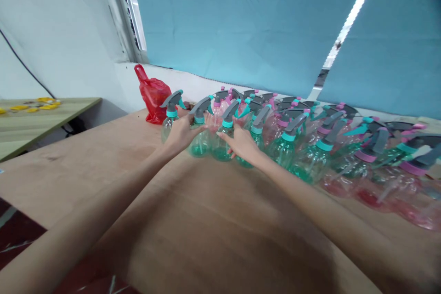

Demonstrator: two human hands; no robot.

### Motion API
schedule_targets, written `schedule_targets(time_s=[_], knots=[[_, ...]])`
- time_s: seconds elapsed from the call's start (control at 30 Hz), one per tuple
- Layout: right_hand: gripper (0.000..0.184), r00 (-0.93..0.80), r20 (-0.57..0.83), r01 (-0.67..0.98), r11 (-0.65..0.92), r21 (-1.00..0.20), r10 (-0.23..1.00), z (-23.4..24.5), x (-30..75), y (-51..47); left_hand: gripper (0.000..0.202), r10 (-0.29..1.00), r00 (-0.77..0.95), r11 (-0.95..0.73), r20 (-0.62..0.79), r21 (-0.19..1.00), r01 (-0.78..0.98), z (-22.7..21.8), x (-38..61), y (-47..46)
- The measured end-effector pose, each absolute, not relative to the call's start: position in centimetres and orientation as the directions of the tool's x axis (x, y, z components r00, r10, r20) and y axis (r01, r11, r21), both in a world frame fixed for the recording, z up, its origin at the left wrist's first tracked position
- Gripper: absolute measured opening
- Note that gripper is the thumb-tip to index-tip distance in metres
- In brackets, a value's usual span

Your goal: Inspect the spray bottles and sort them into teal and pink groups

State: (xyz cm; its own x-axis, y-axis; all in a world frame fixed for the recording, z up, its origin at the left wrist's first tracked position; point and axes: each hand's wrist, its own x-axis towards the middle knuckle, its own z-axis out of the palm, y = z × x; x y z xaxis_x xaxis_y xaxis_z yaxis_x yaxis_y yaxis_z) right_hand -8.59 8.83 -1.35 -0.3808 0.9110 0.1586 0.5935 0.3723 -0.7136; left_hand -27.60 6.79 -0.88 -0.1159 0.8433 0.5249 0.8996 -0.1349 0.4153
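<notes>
The left hand [182, 132] is held at a teal-collared spray bottle [200, 148] near mid-frame, its thumb stretched across the front; the neighbouring bottle [222, 148] is crossed by the thumb of the right hand [244, 141]. Whether either grip is closed cannot be told, fingers being partly hidden. Further spray bottles [281, 152] are ranked toward the right edge on a wooden table [206, 220]; a red bag [155, 101] is seen left of centre.

The bottles [283, 150] are mostly green or pink, spray heads [296, 123] mainly grey.
</notes>
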Motion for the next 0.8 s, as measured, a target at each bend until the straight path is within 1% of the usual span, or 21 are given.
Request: schedule_targets(time_s=[0.33, 0.4, 0.5, 0.57, 0.8], knots=[[0.080, -0.425, 0.119, 0.602, 0.378, -0.704, 0.898, -1.0, -8.3, 8.9, 0.034, 0.845, -0.101, -0.140, 0.524, 0.401, 0.905, -0.9, -27.5, 7.4], [0.076, -0.443, 0.113, 0.598, 0.388, -0.701, 0.889, -0.9, -8.1, 8.8, 0.035, 0.846, -0.105, -0.130, 0.523, 0.394, 0.910, -0.9, -27.6, 7.4], [0.065, -0.482, 0.110, 0.582, 0.412, -0.701, 0.869, -0.7, -7.8, 8.7, 0.038, 0.845, -0.113, -0.119, 0.523, 0.388, 0.914, -0.8, -27.7, 7.4], [0.062, -0.504, 0.114, 0.573, 0.430, -0.698, 0.856, -0.6, -7.6, 8.6, 0.039, 0.845, -0.117, -0.114, 0.523, 0.389, 0.914, -0.8, -27.7, 7.4], [0.072, -0.536, 0.144, 0.567, 0.481, -0.669, 0.832, -0.8, -7.0, 8.5, 0.043, 0.825, -0.129, -0.127, 0.550, 0.403, 0.906, -0.8, -27.6, 6.8]])
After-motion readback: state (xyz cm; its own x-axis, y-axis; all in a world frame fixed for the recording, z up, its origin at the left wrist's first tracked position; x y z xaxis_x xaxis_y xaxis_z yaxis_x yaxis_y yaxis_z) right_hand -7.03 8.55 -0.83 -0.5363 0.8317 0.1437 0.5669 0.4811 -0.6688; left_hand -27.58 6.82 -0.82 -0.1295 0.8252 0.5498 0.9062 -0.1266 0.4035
